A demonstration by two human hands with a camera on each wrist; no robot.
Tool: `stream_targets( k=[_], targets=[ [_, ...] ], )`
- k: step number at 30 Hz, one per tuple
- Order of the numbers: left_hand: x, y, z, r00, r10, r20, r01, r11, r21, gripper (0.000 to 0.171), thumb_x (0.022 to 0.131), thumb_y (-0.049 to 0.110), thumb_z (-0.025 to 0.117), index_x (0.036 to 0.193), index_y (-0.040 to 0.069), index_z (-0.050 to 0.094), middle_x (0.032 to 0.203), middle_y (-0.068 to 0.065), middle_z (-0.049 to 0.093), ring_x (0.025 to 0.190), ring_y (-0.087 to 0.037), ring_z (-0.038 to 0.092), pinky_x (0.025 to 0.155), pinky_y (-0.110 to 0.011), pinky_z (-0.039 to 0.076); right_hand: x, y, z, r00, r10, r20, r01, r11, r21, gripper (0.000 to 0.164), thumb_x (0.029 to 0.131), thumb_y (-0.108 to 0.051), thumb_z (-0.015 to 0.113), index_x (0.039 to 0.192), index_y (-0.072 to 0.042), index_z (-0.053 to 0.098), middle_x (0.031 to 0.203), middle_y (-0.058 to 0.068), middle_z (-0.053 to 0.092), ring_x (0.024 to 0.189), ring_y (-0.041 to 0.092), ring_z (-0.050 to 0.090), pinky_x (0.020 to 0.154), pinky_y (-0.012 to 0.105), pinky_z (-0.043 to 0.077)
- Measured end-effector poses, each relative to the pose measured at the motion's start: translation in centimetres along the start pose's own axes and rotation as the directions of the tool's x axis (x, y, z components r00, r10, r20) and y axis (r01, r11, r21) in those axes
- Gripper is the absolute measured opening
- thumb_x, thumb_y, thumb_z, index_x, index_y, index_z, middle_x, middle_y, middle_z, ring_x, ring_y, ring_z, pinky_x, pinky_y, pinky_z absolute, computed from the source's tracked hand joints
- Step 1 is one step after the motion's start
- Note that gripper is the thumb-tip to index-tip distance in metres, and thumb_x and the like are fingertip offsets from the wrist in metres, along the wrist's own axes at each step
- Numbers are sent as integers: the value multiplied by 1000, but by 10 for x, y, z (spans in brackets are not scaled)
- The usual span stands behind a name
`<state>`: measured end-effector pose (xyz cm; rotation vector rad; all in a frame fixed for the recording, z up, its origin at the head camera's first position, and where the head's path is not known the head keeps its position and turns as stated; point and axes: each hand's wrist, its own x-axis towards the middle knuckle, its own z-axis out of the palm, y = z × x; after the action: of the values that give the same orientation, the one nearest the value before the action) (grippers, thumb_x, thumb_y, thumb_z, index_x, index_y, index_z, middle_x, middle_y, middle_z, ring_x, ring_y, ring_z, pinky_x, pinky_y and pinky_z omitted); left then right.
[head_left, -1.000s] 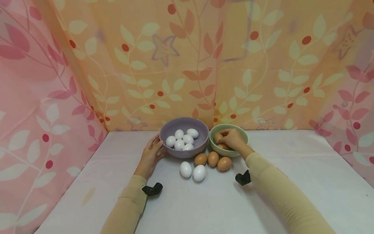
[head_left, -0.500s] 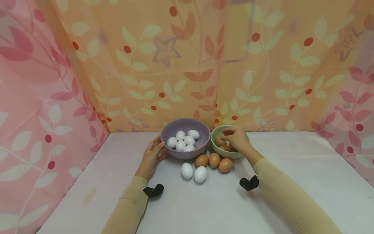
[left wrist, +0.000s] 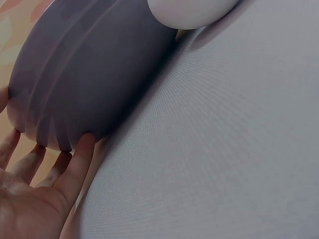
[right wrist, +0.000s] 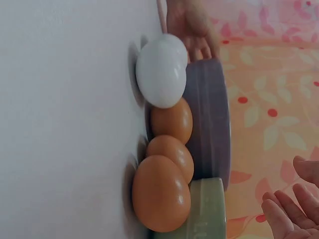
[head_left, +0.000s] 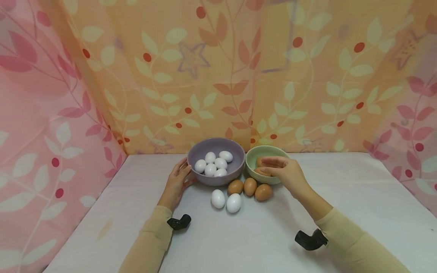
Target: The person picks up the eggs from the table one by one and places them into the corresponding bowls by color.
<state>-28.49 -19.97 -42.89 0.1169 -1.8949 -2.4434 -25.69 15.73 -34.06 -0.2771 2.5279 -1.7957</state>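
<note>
As my left hand [head_left: 175, 184] rests spread, unclenched fingers against the purple bowl [head_left: 215, 181] of white eggs [head_left: 220, 163], I'd keep that touch light; two loose white eggs [head_left: 217, 198] and three loose brown eggs [head_left: 250, 186] lie on the counter [head_left: 218, 242], likely to roll, so gentle pinching suits; over the green bowl [head_left: 250, 162], brown eggs inside [head_left: 262, 171], my relaxed right hand [head_left: 288, 172] grips nothing, best lifted clear of the rim

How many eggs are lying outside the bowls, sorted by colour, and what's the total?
White eggs: 2
Brown eggs: 3
Total: 5
</note>
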Motion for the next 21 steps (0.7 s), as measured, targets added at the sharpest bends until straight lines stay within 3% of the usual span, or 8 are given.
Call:
stream_targets(
  k=[6, 11, 21],
  targets=[
    [-1, 1, 1, 1000, -4, 1, 4, 1000, 0, 55, 102, 21, 56, 153, 20, 36, 161, -4, 34, 139, -24, 45, 110, -53, 42, -23, 6, -5, 1000, 9, -29, -8, 999, 47, 52, 87, -27, 77, 130, -2, 63, 121, 2, 73, 109, -3, 64, 90, 7, 47],
    [0, 1, 2, 1000, -2, 0, 2, 1000, 0, 54, 102, 20, 56, 153, 20, 36, 161, -4, 34, 138, -24, 45, 108, -52, 43, -37, 15, -10, 999, 43, -24, -41, 996, 81, 57, 88, -28, 77, 133, 2, 59, 119, 3, 74, 102, -5, 67, 88, 9, 50],
    [-1, 0, 0, 1000, 6, 1, -6, 1000, -7, 55, 102, 20, 56, 153, 19, 36, 162, -5, 33, 140, -25, 44, 109, -54, 42, -53, 24, -6, 992, 129, -3, -129, 991, 22, 55, 88, -30, 76, 132, -1, 61, 122, 8, 72, 99, -8, 64, 86, 11, 50]
  ],
)
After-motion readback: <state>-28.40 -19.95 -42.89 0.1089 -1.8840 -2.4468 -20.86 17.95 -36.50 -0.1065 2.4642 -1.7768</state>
